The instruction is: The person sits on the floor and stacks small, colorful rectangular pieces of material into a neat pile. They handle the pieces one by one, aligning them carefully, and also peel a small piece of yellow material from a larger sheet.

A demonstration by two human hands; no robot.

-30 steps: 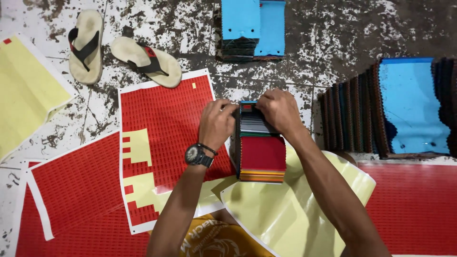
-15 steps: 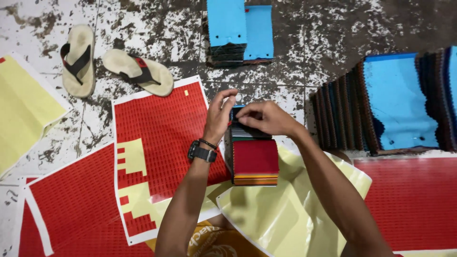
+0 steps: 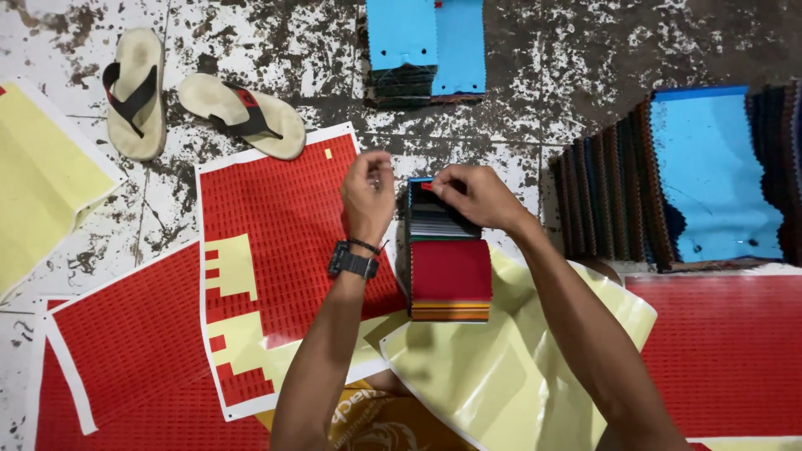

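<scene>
Two hands: both work at the far end of one stack of fabric swatches [image 3: 449, 267], seen from above
Stack position: it lies on the floor just in front of the person, its near end on a pale yellow backing sheet [image 3: 501, 367], its left edge beside a red sticker sheet [image 3: 276, 242]
Stack make-up: many thin layers, a red swatch on top, striped edges showing at the near end and dark layers at the far end
Right hand [image 3: 472, 196]: fingers pinched together on a small red sticker [image 3: 428, 186] at the stack's far top edge, pressing on the upper layers
Left hand [image 3: 368, 188]: raised just left of the stack, fingertips drawn together — whether anything is held between them cannot be told; a dark wristwatch [image 3: 352, 263] sits on the wrist
Handling, as a judgement: each swatch looks light and limp, while the stack looks dense and fairly firm — loose layers would likely slide or fan if lifted by one end
Where to hold, as a judgement: clamp the full thickness at the long sides, or press flat on top
Surroundings: two sandals [image 3: 192, 104] at the far left, blue-topped swatch piles [image 3: 426, 42] beyond, and a fanned row of swatches [image 3: 668, 175] to the right
</scene>
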